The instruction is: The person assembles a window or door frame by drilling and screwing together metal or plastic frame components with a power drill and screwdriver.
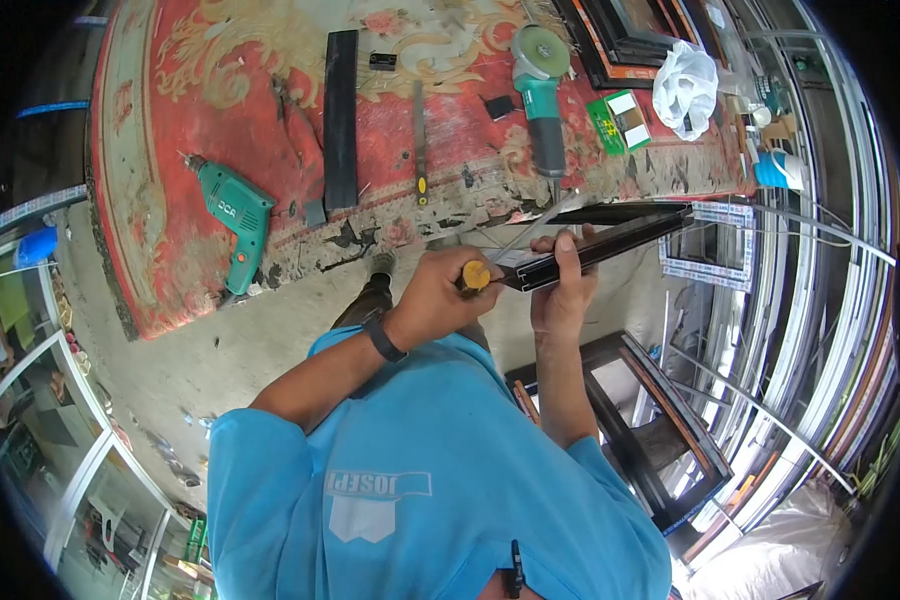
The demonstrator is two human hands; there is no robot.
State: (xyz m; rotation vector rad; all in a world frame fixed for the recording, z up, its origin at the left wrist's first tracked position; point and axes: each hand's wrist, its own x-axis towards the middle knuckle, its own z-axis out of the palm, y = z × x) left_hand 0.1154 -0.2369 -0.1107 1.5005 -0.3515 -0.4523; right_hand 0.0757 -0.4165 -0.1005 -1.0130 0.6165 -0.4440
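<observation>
My left hand (438, 290), with a dark band on the wrist, is closed around a tool with a round yellow handle end (477, 274). What kind of tool it is I cannot tell, as the fingers cover most of it. Just to its right, my right hand (567, 285) grips a long black frame profile (615, 247) near its cut end, with the thumb lying over the top. From that end the bar slants up and right, past the table's front edge. The left fingers are right at the cut end.
A red patterned carpet (270, 60) covers the worktable. On it lie a green drill (235, 210), a black strip (341, 120), a thin blade tool (420, 145), an angle grinder (542, 100) and a green box (618, 122). Black frames (660, 440) lean at lower right.
</observation>
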